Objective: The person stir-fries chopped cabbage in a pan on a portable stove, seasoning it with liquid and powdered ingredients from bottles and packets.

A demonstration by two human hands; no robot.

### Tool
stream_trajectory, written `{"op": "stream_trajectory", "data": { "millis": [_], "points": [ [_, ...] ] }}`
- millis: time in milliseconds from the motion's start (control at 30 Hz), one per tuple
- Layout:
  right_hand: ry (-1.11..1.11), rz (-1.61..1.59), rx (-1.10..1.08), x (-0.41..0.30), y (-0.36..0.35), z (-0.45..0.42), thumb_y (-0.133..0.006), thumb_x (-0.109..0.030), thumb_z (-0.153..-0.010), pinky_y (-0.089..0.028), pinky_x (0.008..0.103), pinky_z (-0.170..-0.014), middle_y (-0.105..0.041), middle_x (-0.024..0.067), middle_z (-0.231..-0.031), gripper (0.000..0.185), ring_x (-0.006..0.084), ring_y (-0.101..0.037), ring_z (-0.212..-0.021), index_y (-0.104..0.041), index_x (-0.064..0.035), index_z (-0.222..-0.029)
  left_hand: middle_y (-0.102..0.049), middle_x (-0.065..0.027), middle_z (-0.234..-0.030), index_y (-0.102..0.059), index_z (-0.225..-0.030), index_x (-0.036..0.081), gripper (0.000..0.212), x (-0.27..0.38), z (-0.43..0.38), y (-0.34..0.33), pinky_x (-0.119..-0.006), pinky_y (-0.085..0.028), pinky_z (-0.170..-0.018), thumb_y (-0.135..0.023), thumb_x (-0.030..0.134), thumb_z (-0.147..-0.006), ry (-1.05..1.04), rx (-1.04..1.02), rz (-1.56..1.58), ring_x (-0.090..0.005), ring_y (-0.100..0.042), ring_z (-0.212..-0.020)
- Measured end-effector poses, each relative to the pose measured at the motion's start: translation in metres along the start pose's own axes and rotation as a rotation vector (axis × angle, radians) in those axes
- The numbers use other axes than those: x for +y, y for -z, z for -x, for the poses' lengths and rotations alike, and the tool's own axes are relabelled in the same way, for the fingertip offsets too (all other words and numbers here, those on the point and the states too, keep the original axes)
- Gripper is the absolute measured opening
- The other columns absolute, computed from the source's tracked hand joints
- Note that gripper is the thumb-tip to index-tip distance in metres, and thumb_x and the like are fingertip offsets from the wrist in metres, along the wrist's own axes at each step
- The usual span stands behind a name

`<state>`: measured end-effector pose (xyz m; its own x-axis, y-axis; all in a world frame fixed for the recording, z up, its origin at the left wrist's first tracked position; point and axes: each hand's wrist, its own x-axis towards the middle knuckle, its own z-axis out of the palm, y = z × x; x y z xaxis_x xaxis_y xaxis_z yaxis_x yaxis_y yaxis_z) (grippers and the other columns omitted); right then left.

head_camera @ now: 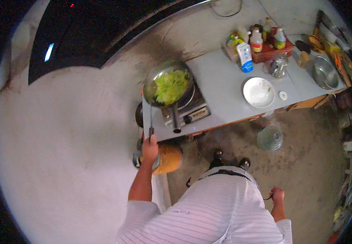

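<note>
My left hand (150, 150) is closed around the dark handle of a long, thin metal utensil (151, 116), whose upper part reaches to the left rim of a wok (151, 76). Its working end cannot be made out. Chopped green leafy vegetables (172, 87) lie in the wok, which rests on a portable stove (194, 113) with its handle (176, 120) pointing towards me. My right hand (276, 195) is at my right side, low and away from the counter, closed on a thin dark cord or strap (267, 198). What the cord belongs to is unclear.
On the counter (221, 88) are a white bowl (259, 92), a metal pot (279, 65), a metal basin (325, 72), a blue-and-white packet (245, 58) and a red tray (267, 55) of bottles. A clear plastic jug (270, 138) stands on the floor, an orange bucket (169, 158) below the counter's left end.
</note>
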<state>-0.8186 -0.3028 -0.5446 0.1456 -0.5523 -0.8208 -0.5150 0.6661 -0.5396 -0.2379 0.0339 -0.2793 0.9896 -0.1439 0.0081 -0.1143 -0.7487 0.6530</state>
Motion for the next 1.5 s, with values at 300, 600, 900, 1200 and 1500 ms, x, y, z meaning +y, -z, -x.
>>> {"op": "stream_trajectory", "data": {
  "millis": [300,600,900,1200,1500],
  "points": [
    [0.519,0.294,-0.002,0.137,0.047,-0.104,-0.055,-0.011,-0.085,-0.044,0.0323,-0.043,-0.055,0.0081,-0.066,0.011,0.0194,-0.053,-0.049,-0.061,-0.0015,-0.085,-0.049,0.0013,-0.064,-0.056,-0.078,0.01,0.039,0.044,-0.023,-0.012,-0.025,-0.035,-0.041,-0.054,0.044,-0.097,0.151,-0.042,0.685,-0.009,-0.047,-0.052],
    [-0.043,-0.332,0.084,-0.007,0.006,-0.025,-0.058,-0.013,-0.083,-0.043,0.0346,-0.042,-0.054,0.0055,-0.062,0.01,0.0204,-0.051,-0.047,-0.057,-0.0109,-0.074,-0.053,-0.0024,-0.065,-0.057,-0.082,0.008,0.038,0.031,0.0,0.024,-0.027,-0.036,-0.04,-0.056,0.043,-0.095,0.311,0.052,0.582,-0.0128,-0.047,-0.046],
    [0.023,-0.177,0.053,0.006,0.011,-0.031,-0.051,-0.013,-0.088,-0.039,0.0348,-0.037,-0.057,0.01,-0.063,0.02,0.0217,-0.052,-0.045,-0.057,-0.0037,-0.072,-0.05,-0.0043,-0.066,-0.051,-0.08,0.006,0.016,0.199,-0.02,-0.024,-0.029,-0.03,-0.039,-0.061,0.014,-0.089,0.352,-0.155,1.269,-0.0164,-0.044,-0.045],
    [-0.005,-0.306,-0.01,-0.02,0.026,0.004,-0.058,-0.024,-0.089,-0.046,0.034,-0.044,-0.06,0.0066,-0.065,0.02,0.0201,-0.06,-0.053,-0.064,-0.0076,-0.079,-0.04,-0.0016,-0.059,-0.044,-0.083,0.003,0.016,0.203,-0.093,-0.151,-0.032,-0.026,-0.037,-0.059,0.005,-0.085,0.39,-0.02,1.175,-0.0154,-0.039,-0.04],
    [0.216,0.619,0.072,0.046,0.066,0.047,-0.055,-0.024,-0.091,-0.046,0.0322,-0.042,-0.062,0.0065,-0.063,0.024,0.0187,-0.058,-0.048,-0.065,-0.0076,-0.077,-0.052,-0.0055,-0.078,-0.051,-0.092,0.006,0.019,0.206,-0.057,-0.162,-0.031,-0.042,-0.046,-0.062,0.02,-0.09,0.402,-0.099,1.236,-0.018,-0.052,-0.055]
  ]
}}
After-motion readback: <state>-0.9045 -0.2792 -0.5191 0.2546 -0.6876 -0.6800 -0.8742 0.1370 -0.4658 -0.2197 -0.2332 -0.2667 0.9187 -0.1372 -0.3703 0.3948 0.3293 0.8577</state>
